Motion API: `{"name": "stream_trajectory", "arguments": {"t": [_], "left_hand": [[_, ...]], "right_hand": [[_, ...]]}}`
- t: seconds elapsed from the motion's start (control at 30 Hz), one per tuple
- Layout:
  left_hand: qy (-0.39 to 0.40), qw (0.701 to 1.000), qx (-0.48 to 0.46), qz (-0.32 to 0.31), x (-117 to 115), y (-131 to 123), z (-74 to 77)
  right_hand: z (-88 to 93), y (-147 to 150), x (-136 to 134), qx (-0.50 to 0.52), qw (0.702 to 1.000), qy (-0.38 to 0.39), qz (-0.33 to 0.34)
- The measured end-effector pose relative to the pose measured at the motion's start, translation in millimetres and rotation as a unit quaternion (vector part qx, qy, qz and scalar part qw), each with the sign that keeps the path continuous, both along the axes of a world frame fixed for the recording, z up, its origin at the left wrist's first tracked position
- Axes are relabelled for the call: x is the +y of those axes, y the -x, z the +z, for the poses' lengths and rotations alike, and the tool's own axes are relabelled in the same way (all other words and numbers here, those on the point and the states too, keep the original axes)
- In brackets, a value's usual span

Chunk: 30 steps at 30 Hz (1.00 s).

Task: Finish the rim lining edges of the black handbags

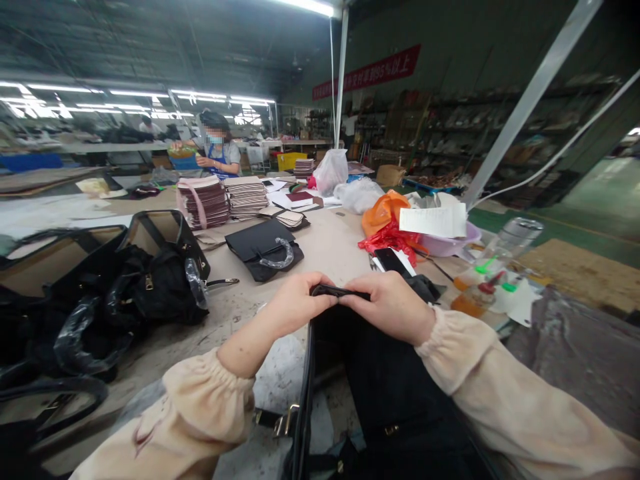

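A black handbag (410,393) stands close in front of me, its top edge raised toward the middle of the view. My left hand (295,301) pinches the left part of that edge between thumb and fingers. On the same edge, a short way to the right, my right hand (393,303) is closed too, its thumb near the left thumb. A metal buckle (286,421) hangs at the bag's left side. Beyond my hands a flat black bag piece (265,248) with a plastic-wrapped handle (281,255) lies on the table.
Several black bags (160,267) crowd the table's left side. Stacks of cut pieces (203,203) stand behind. At right are a phone (391,262), red and orange plastic bags (385,213), a purple basin (450,243), bottles (517,233) and a metal post (530,100). A co-worker (217,147) sits across.
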<state>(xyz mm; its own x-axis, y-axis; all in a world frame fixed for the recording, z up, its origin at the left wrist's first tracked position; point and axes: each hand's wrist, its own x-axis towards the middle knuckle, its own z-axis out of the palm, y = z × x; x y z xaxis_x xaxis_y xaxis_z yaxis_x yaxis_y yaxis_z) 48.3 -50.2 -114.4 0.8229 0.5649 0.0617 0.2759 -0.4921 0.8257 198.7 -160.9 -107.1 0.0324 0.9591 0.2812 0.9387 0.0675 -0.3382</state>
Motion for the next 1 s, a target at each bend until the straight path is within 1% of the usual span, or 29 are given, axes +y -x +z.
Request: {"name": "stream_trajectory", "arguments": {"t": [0.2, 0.37, 0.5, 0.57, 0.67, 0.73, 0.8, 1.0], "left_hand": [[-0.007, 1.000, -0.015, 0.006, -1, -1, -5.0], [-0.033, 0.999, -0.016, 0.007, 0, -2, -6.8], [-0.050, 0.996, -0.058, 0.038, -2, -1, -9.5], [-0.090, 0.990, -0.096, 0.050, -4, 0, -8.8], [-0.205, 0.970, -0.128, 0.036, -6, 2, -3.8], [-0.270, 0.956, -0.116, 0.017, -5, 4, 0.5], [-0.315, 0.945, -0.088, 0.001, -4, 5, 4.1], [-0.419, 0.907, -0.031, -0.020, -3, 4, 9.7]], "right_hand": [[-0.5, 0, 0, 0.001, 1.000, -0.006, -0.011], [-0.6, 1, 2, -0.004, 1.000, -0.005, -0.014], [-0.3, 0, 2, 0.003, 1.000, -0.002, -0.015], [-0.3, -1, 2, 0.010, 1.000, 0.001, -0.011], [-1.1, -3, 2, 0.024, 1.000, 0.000, -0.006], [-2.3, -5, 2, 0.034, 0.999, -0.003, 0.000], [-3.5, -6, 2, 0.040, 0.999, -0.007, 0.002], [-5.1, -6, 2, 0.040, 0.999, -0.014, -0.003]]}}
